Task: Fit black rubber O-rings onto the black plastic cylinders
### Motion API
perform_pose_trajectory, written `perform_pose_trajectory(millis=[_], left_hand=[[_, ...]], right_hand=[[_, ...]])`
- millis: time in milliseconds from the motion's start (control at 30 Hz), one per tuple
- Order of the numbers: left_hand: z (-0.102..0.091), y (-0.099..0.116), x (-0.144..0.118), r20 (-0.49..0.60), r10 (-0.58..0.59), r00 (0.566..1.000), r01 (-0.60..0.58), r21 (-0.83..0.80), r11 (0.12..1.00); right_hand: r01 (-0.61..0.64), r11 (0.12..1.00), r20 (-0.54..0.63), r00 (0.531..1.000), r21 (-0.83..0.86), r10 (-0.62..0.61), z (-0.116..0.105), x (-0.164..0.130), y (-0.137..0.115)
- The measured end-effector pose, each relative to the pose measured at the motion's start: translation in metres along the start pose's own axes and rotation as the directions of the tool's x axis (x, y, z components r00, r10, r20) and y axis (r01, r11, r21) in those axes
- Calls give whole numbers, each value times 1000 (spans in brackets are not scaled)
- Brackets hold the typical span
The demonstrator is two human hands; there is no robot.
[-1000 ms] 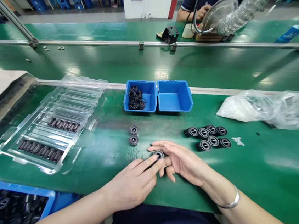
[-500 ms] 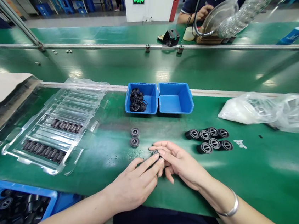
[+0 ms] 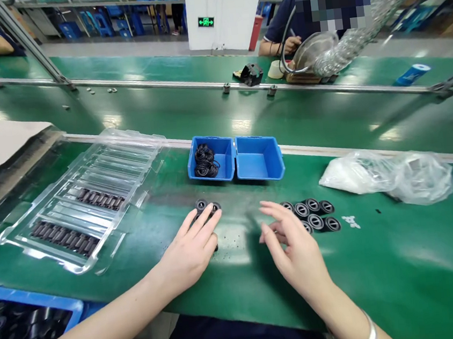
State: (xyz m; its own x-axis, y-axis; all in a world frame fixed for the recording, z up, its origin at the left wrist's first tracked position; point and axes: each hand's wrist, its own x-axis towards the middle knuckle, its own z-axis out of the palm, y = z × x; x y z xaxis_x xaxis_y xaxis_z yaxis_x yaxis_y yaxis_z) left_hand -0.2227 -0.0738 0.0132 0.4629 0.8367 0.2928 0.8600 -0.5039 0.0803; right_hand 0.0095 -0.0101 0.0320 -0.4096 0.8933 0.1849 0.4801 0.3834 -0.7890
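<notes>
Closest to me, at the left edge, a blue bin (image 3: 69, 310) holds a heap of black round parts. My left hand (image 3: 189, 251) lies flat on the green bench (image 3: 384, 282), fingers spread and gripping nothing; its fingertips (image 3: 211, 219) touch the small black rollers (image 3: 208, 208) that sit just ahead of it. My right hand (image 3: 295, 251) hovers beside it, well apart from the left, fingers loose and open, empty, its fingertips near a cluster of black rollers (image 3: 312, 214) lying in two rows to the right. Left of my hands sits a clear plastic tray (image 3: 80, 201) with two rows of dark pins in its grooves. Further out, two small blue boxes (image 3: 235, 159) stand side by side; the left one holds black rubber rings (image 3: 204, 161). To the right lies a crumpled plastic bag (image 3: 389, 176). Beyond the rail, another person (image 3: 289, 33) works at the far bench.
</notes>
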Motion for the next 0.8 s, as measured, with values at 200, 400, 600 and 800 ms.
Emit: perform_pose_trajectory(millis=[200, 400, 600, 800], left_hand=[[-9, 11, -5, -72, -53, 996, 27, -321, 947], [-9, 20, -2, 63, -292, 954, 237, -754, 613], [-10, 15, -2, 195, -448, 872, 399, -813, 424], [-12, 17, -2, 180, -437, 881, 369, -840, 397]], right_hand=[[-50, 922, -86, 996, -384, 18, -18, 9, 19], [5, 986, 112, 994, -166, 14, -6, 10, 12], [-27, 984, 358, 933, 176, -38, 4, 4, -14], [-133, 943, 459, 888, 306, -24, 14, 14, -23]])
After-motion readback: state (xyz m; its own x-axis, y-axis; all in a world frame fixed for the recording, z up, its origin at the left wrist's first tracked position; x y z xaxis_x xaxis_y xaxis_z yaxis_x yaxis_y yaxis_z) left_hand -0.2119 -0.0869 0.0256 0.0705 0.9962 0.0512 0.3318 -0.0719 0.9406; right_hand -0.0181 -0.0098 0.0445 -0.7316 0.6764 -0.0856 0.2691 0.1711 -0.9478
